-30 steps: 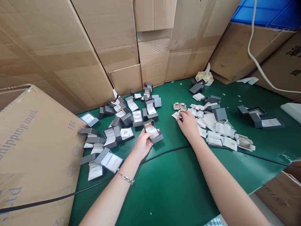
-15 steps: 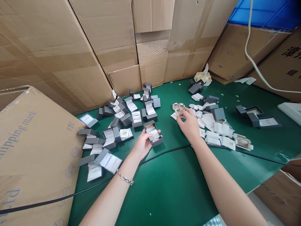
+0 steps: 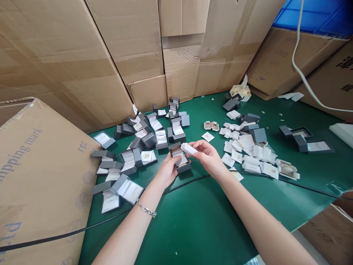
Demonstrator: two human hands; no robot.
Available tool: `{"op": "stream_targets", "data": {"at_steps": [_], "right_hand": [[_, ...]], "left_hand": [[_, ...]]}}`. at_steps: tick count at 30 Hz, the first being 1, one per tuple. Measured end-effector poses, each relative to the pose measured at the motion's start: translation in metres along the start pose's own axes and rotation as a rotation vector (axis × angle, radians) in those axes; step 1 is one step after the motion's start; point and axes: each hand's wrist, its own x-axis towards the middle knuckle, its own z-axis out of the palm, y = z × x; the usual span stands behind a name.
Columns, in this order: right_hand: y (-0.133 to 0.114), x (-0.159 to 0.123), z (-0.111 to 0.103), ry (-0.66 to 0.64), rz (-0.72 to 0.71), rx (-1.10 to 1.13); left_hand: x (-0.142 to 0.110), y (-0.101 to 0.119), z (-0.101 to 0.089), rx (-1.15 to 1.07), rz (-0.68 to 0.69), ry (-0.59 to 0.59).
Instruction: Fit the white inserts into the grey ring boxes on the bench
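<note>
My left hand is closed around a small dark grey jewellery box with its lid up, the thumb pressing inside on the pale lining. Between the fingers of my right hand is a white padded insert, held just over the right side of that box. To the left lie several open grey boxes with white linings. On the right is a loose heap of white inserts. A beige folded insert and a flat white card lie beyond my right hand.
Tall cardboard cartons wall off the back, and another carton stands at left. A black cable crosses the green table. More grey boxes lie at far right, near a hanging white cable.
My right hand has come left and nearer from beside the beige insert, bringing a white insert to the grey box. The left hand stays almost in place with the box.
</note>
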Motion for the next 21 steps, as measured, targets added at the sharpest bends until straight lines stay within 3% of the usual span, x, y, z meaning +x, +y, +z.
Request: {"op": "stream_targets", "data": {"at_steps": [5, 13, 21], "right_hand": [[-0.005, -0.003, 0.002, 0.001, -0.059, -0.052], [0.002, -0.008, 0.013, -0.113, -0.138, -0.408], [0.011, -0.01, 0.01, -0.135, -0.308, -0.783]], "left_hand": [[0.0, 0.0, 0.001, 0.01, 0.001, 0.011], [0.002, -0.01, -0.003, 0.1, 0.102, -0.096], [0.002, -0.008, -0.002, 0.094, 0.083, -0.07]]}}
